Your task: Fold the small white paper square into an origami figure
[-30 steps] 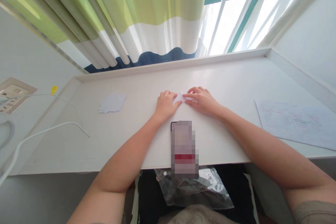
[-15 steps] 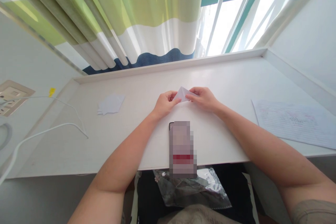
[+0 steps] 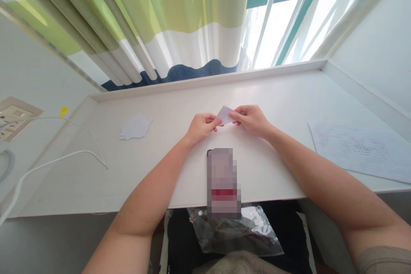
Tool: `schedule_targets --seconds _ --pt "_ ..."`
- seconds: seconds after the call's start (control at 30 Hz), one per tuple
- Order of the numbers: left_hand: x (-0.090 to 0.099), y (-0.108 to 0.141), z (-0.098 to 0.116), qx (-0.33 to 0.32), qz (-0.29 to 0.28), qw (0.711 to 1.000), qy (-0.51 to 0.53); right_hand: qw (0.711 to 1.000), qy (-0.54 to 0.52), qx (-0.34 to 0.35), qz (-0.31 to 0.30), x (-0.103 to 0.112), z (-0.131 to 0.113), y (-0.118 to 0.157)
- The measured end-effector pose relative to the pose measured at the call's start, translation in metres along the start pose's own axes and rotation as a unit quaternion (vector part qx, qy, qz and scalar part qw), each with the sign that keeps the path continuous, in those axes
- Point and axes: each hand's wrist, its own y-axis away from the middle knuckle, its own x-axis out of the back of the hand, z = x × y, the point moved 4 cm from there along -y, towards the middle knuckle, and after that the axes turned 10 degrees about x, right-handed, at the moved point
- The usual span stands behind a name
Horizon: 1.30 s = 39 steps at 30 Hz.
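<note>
Left hand (image 3: 199,129) pinches folded paper (image 3: 224,113) by its left end, right hand (image 3: 256,120) its right; spans crosswise between, peak pointing away.

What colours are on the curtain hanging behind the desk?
The curtain has green, white and dark blue bands, showing best in the head view.

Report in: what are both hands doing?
Left hand and right hand: both gripping folded white paper. Phone nearer the body, not touching the paper. Nothing between the hands but paper.
</note>
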Motion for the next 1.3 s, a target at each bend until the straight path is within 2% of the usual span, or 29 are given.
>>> schedule_targets --seconds 0.43,0.6,0.87,1.0,1.3 --pt "-0.001 0.005 0.005 0.014 0.017 1.0 -0.004 1.0 0.001 0.003 -0.007 -0.001 0.008 0.001" --pt "-0.006 0.011 0.011 0.017 -0.005 0.999 -0.033 0.999 -0.003 0.041 -0.013 -0.001 -0.001 -0.001" --pt "-0.012 0.019 0.018 0.031 -0.038 0.995 -0.088 0.999 -0.008 0.048 -0.011 0.001 -0.009 0.0" --pt "-0.013 0.019 0.015 0.036 -0.046 0.995 -0.086 0.999 -0.002 0.038 -0.012 0.002 -0.007 -0.002" --pt "-0.011 0.018 0.013 0.052 -0.055 0.994 -0.079 0.997 0.058 0.044 0.03 0.005 0.0 -0.005"
